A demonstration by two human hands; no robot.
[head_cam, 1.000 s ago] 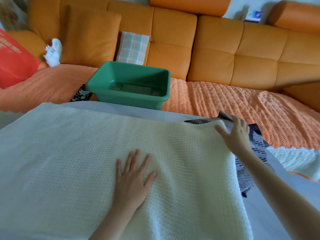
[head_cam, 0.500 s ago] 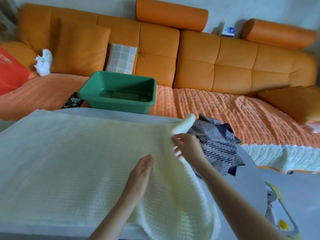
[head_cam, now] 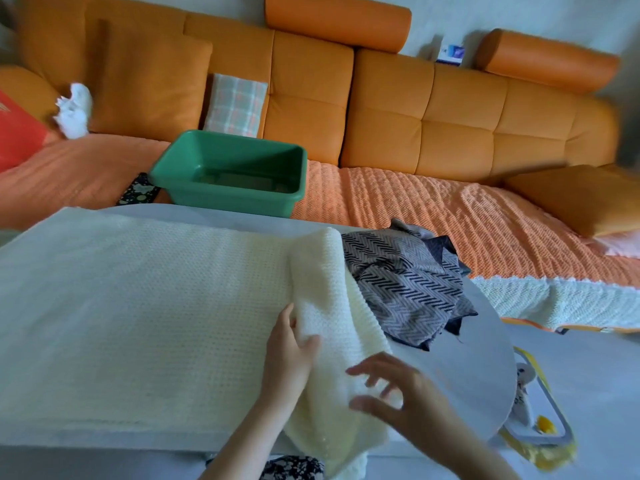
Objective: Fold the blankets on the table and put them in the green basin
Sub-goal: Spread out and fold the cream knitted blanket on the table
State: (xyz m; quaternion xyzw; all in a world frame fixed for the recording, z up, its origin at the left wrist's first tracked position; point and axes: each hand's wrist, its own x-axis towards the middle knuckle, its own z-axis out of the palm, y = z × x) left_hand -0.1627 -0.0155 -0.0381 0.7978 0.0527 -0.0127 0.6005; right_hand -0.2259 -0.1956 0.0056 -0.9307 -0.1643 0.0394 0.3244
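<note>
A cream knitted blanket (head_cam: 138, 306) lies spread over the white table (head_cam: 467, 368), its right edge bunched into a raised fold. My left hand (head_cam: 289, 355) rests on the blanket at that fold, thumb pressing into the raised cloth. My right hand (head_cam: 394, 393) hovers blurred over the blanket's near right corner, fingers spread, holding nothing. A dark chevron-patterned blanket (head_cam: 405, 282) lies crumpled on the table's right side. The green basin (head_cam: 194, 168) sits empty on the sofa seat behind the table.
An orange sofa (head_cam: 433, 126) runs along the back with a checked cushion (head_cam: 235, 105) and a white cloth (head_cam: 74, 110). A red bag (head_cam: 17, 133) sits far left. A yellow-rimmed tray (head_cam: 540, 431) lies on the floor at right.
My right hand let go of the lifted blanket edge and dropped toward the near corner. The blanket's right edge now lies folded over on itself. My left hand shifted right to the fold.
</note>
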